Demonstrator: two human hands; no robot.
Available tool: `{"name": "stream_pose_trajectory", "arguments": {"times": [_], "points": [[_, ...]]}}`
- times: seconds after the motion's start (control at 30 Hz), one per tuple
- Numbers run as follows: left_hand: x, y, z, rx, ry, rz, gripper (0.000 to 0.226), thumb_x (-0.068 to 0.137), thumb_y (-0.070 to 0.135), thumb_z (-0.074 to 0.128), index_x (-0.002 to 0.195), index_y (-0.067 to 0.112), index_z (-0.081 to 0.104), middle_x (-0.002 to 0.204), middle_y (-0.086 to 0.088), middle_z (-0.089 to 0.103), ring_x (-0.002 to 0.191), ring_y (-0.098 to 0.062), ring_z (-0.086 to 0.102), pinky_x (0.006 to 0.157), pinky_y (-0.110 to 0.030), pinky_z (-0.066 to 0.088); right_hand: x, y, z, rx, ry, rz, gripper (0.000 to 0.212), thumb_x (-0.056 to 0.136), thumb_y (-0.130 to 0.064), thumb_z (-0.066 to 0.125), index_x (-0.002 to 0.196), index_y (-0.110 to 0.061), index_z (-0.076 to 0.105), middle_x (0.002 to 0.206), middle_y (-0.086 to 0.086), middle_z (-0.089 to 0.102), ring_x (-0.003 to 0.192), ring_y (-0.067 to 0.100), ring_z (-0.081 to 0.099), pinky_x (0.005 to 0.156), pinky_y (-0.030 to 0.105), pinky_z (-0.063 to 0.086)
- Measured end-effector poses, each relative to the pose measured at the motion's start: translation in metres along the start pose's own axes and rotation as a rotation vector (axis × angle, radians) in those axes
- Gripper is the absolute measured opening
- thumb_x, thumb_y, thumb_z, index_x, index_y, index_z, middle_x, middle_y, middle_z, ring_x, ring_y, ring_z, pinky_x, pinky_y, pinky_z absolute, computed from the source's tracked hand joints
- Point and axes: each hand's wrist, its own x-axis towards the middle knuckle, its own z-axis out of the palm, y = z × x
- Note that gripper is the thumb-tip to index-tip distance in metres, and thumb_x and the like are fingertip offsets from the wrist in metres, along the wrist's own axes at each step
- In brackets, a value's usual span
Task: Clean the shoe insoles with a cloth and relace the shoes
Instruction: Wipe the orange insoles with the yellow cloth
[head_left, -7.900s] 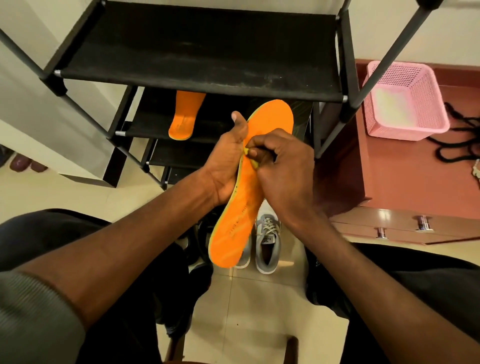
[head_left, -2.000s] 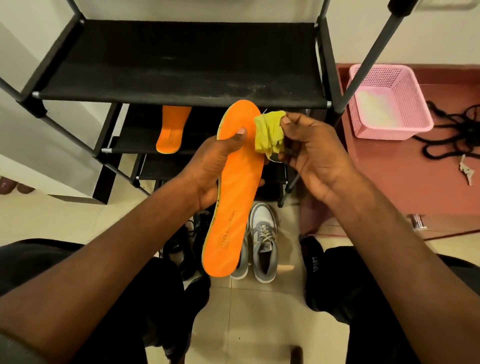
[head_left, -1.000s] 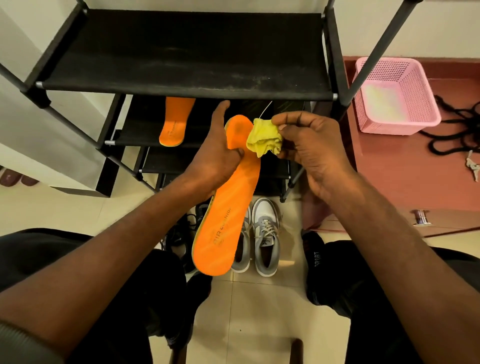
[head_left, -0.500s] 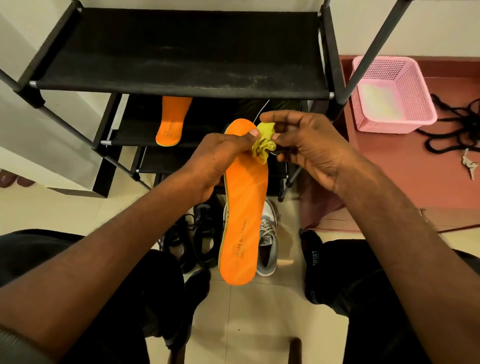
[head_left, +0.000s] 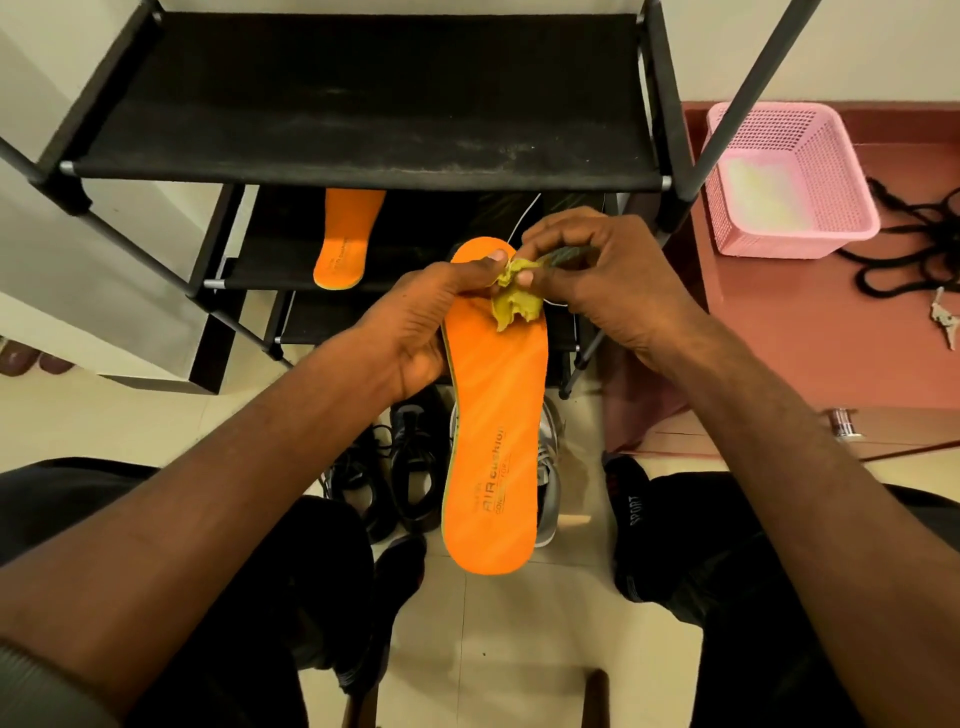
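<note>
My left hand (head_left: 415, 332) grips the orange insole (head_left: 493, 415) near its toe, thumb on top; right hand (head_left: 608, 280) pinches the crumpled yellow cloth (head_left: 514, 301) against it.

Single head-worn wide-angle view, looking forward and steeply down from above a seated person's lap. Both forearms are entering from the bottom corners, converging near frame centre, close to the lens. A black shoe rack (head_left: 363, 104) is filling the upper frame, tiled floor (head_left: 519, 649) is showing below, and a red-brown cabinet top (head_left: 831, 338) is lying at right. Edges are bowing with lens distortion. No second view is sharing the scene.
</note>
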Motion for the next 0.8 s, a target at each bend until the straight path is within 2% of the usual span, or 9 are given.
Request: {"name": "stream_pose_trajectory", "arguments": {"times": [0.1, 0.17, 0.3, 0.4, 0.6, 0.7, 0.8], "points": [[0.004, 0.001, -0.005, 0.042, 0.092, 0.012, 0.036, 0.095, 0.041, 0.071, 0.107, 0.007, 0.072, 0.115, -0.017, 0.076, 0.104, -0.034, 0.075, 0.093, -0.055, 0.059, 0.000, -0.001, 0.000, 0.098, 0.097, 0.049, 0.008, 0.092, -0.017, 0.078, 0.100, -0.017, 0.080, 0.105, 0.003, 0.076, 0.090, 0.010, 0.072, 0.079, 0.026, 0.059], [0.007, 0.001, -0.009, 0.147, 0.147, 0.023, 0.047, 0.091, 0.055, 0.070, 0.096, 0.009, 0.079, 0.111, -0.014, 0.077, 0.105, -0.033, 0.074, 0.095, -0.057, 0.056, 0.000, -0.002, -0.001, 0.222, 0.118, 0.146, 0.010, 0.095, -0.017, 0.074, 0.104, -0.014, 0.079, 0.100, 0.008, 0.079, 0.083, 0.011, 0.071, 0.067, 0.021, 0.055], [0.006, 0.000, -0.008, 0.169, 0.149, 0.067, 0.052, 0.089, 0.062, 0.069, 0.104, 0.014, 0.081, 0.112, -0.011, 0.077, 0.106, -0.032, 0.074, 0.097, -0.059, 0.055, -0.001, -0.004, 0.002, 0.304, 0.095, 0.228, 0.012, 0.099, -0.019, 0.069, 0.105, -0.013, 0.079, 0.100, 0.005, 0.080, 0.087, 0.013, 0.073, 0.068, 0.025, 0.058], [0.002, 0.001, -0.002, 0.150, 0.051, 0.118, 0.059, 0.092, 0.064, 0.062, 0.119, 0.013, 0.075, 0.114, -0.012, 0.077, 0.107, -0.030, 0.075, 0.093, -0.057, 0.057, 0.000, -0.005, 0.006, 0.337, 0.133, 0.236, 0.009, 0.098, -0.014, 0.070, 0.098, -0.013, 0.079, 0.095, 0.003, 0.080, 0.084, 0.007, 0.075, 0.068, 0.019, 0.057], [-0.003, 0.000, 0.004, 0.190, -0.028, 0.186, 0.057, 0.085, 0.042, 0.077, 0.124, 0.002, 0.070, 0.116, -0.013, 0.076, 0.109, -0.031, 0.074, 0.094, -0.057, 0.058, -0.004, -0.007, 0.013, 0.382, 0.177, 0.307, 0.007, 0.097, -0.018, 0.073, 0.092, -0.014, 0.078, 0.083, -0.003, 0.078, 0.073, 0.003, 0.073, 0.058, 0.016, 0.053], [0.001, -0.002, 0.000, 0.178, 0.048, 0.200, 0.045, 0.092, 0.023, 0.076, 0.125, -0.007, 0.065, 0.115, -0.017, 0.076, 0.110, -0.033, 0.073, 0.098, -0.056, 0.057, -0.004, -0.008, 0.016, 0.353, 0.177, 0.323, 0.016, 0.102, -0.023, 0.066, 0.096, -0.016, 0.078, 0.092, 0.008, 0.078, 0.080, 0.017, 0.073, 0.060, 0.028, 0.058], [0.003, -0.003, -0.003, 0.185, 0.072, 0.193, 0.044, 0.095, 0.019, 0.073, 0.127, -0.010, 0.063, 0.116, -0.019, 0.075, 0.112, -0.036, 0.071, 0.099, -0.057, 0.056, -0.004, -0.008, 0.014, 0.376, 0.164, 0.345, 0.018, 0.103, -0.029, 0.065, 0.105, -0.017, 0.078, 0.100, 0.008, 0.079, 0.083, 0.020, 0.072, 0.060, 0.029, 0.057]]}}
